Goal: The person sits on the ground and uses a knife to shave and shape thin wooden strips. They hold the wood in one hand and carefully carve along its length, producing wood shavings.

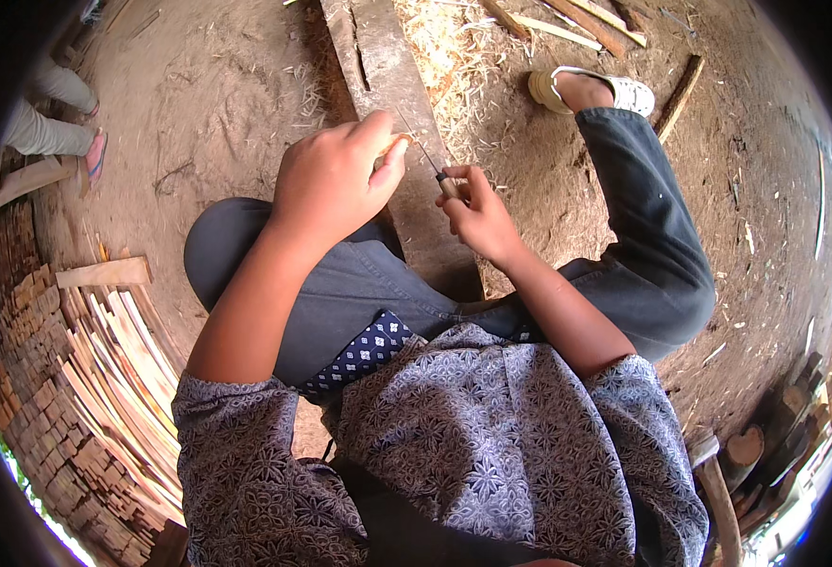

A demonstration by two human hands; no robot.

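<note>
My left hand (331,175) is closed, thumb and fingers pinching a small tan piece (398,144) that looks like wood; most of it is hidden by the fingers. My right hand (480,215) grips the pale handle of a thin-bladed knife (448,185), which has a dark collar. Its narrow blade points up and left, passing close by the tan piece; whether they touch I cannot tell. Both hands are held above a long, worn wooden beam (416,113) with a dark crack near its far end. My legs (657,208) are bent on either side of the beam.
Pale shavings (449,57) cover the dirt floor beside the beam. Loose sticks (586,28) lie at the far right. Stacked wood strips (118,369) stand at the left, and logs (745,446) at the lower right. Another person's legs (47,128) show at the far left.
</note>
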